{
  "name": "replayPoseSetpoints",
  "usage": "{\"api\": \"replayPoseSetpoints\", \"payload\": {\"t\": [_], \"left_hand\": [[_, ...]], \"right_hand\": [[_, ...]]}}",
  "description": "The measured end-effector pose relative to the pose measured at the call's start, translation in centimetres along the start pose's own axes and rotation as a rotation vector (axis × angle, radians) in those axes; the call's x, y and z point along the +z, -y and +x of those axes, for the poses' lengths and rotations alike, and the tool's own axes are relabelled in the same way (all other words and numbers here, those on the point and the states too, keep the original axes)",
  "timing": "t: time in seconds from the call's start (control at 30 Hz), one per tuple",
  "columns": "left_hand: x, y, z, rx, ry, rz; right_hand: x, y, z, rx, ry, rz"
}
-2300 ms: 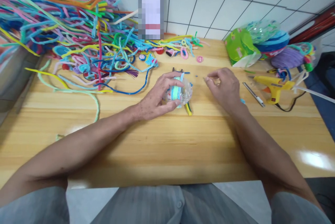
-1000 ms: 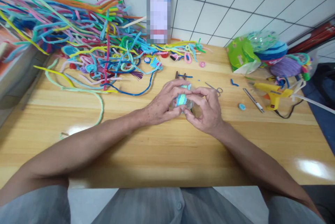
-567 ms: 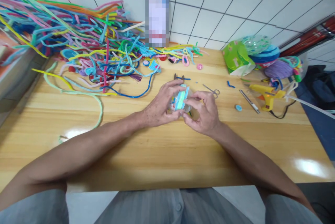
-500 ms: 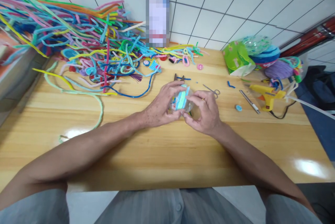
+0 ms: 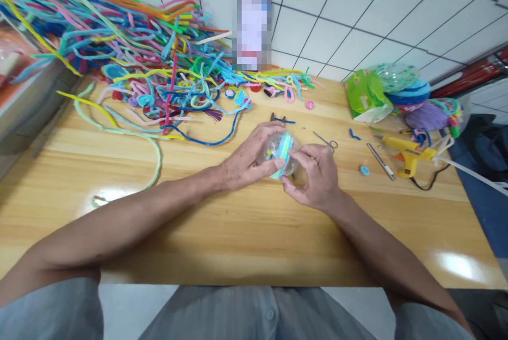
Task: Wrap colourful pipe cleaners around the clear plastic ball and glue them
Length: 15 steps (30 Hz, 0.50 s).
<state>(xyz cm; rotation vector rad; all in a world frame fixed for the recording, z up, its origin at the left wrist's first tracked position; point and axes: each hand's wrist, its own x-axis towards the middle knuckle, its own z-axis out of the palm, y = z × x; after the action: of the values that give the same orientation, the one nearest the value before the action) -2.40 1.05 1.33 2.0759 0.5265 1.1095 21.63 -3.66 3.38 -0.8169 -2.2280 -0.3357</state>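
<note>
Centrally on or just above the wooden tabletop (image 5: 238,244), between left hand (image 5: 254,159) at nine o'clock, wrapped around it, thumb across the front, and right hand (image 5: 317,175) at four o'clock, thumb and forefinger parted at its edge (cannot tell if gripping): clear plastic ball (image 5: 273,144). Probably light, stiff, slippery, liable to crack; best cupped at nine and three o'clock, clear of softer-looking blue-green band (image 5: 284,148). Out of sight: underside. Partly hidden at twelve o'clock: dark prongs (image 5: 272,117), perhaps of pliers. Too small to identify: coloured specks (image 5: 270,154).

On my feed: clear ball (image 5: 273,145), its band (image 5: 283,150) striped blue and green. Right of the ball: yellow glue gun (image 5: 413,154) (red switch (image 5: 406,173)), light-blue disc (image 5: 364,170). Left of it: multicoloured pipe cleaners (image 5: 146,48).
</note>
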Motion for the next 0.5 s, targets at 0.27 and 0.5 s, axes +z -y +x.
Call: {"api": "replayPoseSetpoints", "payload": {"t": [0.27, 0.5], "left_hand": [[0.05, -0.57, 0.39, -0.131, 0.024, -0.01], [0.54, -0.35, 0.48, -0.003, -0.06, 0.122]], "right_hand": [[-0.19, 0.05, -0.16, -0.058, 0.006, 0.034], [-0.08, -0.23, -0.51, -0.015, 0.015, 0.019]]}}
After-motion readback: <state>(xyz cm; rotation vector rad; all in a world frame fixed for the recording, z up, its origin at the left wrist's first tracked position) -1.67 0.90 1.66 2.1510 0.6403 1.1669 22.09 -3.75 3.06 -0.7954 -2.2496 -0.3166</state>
